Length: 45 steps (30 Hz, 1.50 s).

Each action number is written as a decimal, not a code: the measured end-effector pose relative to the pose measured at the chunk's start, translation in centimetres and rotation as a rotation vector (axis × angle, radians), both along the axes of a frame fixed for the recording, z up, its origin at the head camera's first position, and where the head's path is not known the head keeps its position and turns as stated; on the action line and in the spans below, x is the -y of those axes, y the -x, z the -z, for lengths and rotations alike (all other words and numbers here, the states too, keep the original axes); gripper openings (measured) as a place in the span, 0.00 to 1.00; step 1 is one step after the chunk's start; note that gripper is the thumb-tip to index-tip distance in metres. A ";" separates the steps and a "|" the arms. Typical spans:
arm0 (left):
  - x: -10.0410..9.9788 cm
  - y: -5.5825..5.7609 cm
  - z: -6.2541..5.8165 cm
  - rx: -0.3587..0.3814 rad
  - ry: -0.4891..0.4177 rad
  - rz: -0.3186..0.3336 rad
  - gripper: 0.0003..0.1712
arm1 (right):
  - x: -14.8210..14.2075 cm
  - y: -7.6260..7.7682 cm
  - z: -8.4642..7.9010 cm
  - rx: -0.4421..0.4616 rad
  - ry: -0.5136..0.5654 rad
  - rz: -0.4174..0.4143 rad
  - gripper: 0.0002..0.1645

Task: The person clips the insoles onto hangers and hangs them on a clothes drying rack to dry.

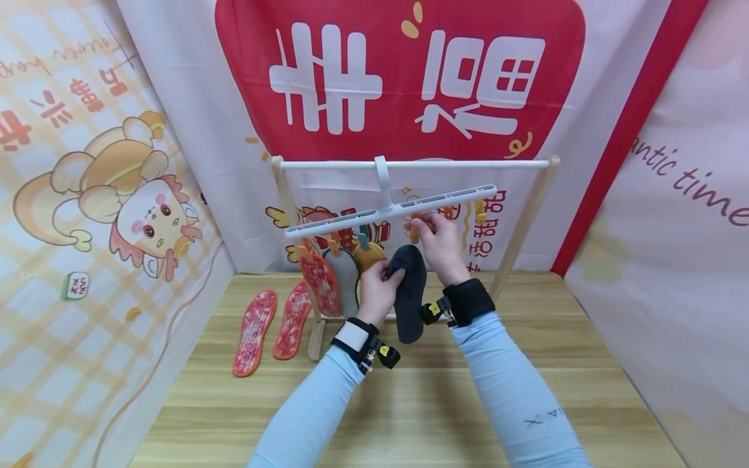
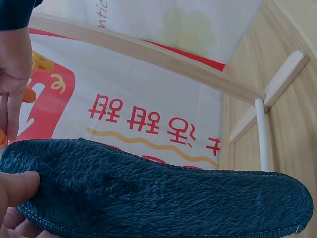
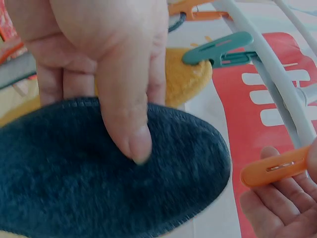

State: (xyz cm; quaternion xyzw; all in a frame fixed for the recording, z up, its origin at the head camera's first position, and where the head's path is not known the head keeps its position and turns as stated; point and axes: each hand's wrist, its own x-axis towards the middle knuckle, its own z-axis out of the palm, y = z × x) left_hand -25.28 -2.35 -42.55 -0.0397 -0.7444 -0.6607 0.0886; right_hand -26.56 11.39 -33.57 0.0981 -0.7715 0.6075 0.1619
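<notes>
My left hand (image 1: pixel 377 286) pinches a dark blue fuzzy insole (image 1: pixel 409 299) near its upper end, thumb on the front. In the right wrist view that thumb presses into the pile of the insole (image 3: pixel 109 173). Just above, my right hand (image 1: pixel 441 244) pinches an orange clip (image 3: pixel 277 166) under the tilted white hanger (image 1: pixel 339 223). The clip's tip is apart from the insole's end. To the left, a red insole (image 1: pixel 320 283), a grey insole (image 1: pixel 345 279) and a yellow insole (image 1: pixel 370 257) hang from clips; a green clip (image 3: pixel 218 49) grips the yellow one.
The hanger hooks over the white bar (image 1: pixel 468 165) of a wooden rack. Two red insoles, one at the left (image 1: pixel 255 335) and one by the rack foot (image 1: pixel 292 322), lie on the wooden table (image 1: pixel 421 416). An orange clip (image 1: pixel 448 212) and a yellow clip (image 1: pixel 480 211) hang at the right.
</notes>
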 end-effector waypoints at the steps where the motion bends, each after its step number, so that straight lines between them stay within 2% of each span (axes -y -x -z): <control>1: -0.1 0.0 -0.1 0.005 -0.001 0.004 0.14 | 0.1 0.0 0.0 0.000 0.002 0.011 0.16; 8: -0.4 -0.2 -0.5 0.043 0.003 0.027 0.10 | 0.7 0.0 0.3 -0.001 -0.020 0.058 0.18; 15: -0.8 -0.3 -0.9 0.083 -0.043 0.041 0.10 | 0.7 0.1 0.4 -0.019 0.010 0.036 0.17; 26: -1.2 -0.2 -1.2 0.093 -0.098 0.006 0.10 | 0.8 0.2 0.1 -0.041 -0.039 0.063 0.15; 35: -1.6 0.0 -1.2 0.059 -0.153 0.003 0.12 | 0.9 0.3 0.2 -0.027 0.026 0.020 0.15; 38: -1.7 0.0 -1.4 0.065 -0.145 0.009 0.13 | 0.6 0.1 0.1 -0.021 0.047 0.002 0.17; 40: -1.8 0.0 -1.5 0.067 -0.144 0.010 0.13 | 0.5 -0.8 -0.7 0.000 0.058 -0.021 0.18; 45: -1.5 0.2 -1.3 0.048 -0.126 0.021 0.17 | 0.5 -0.7 -0.6 0.029 0.030 -0.041 0.20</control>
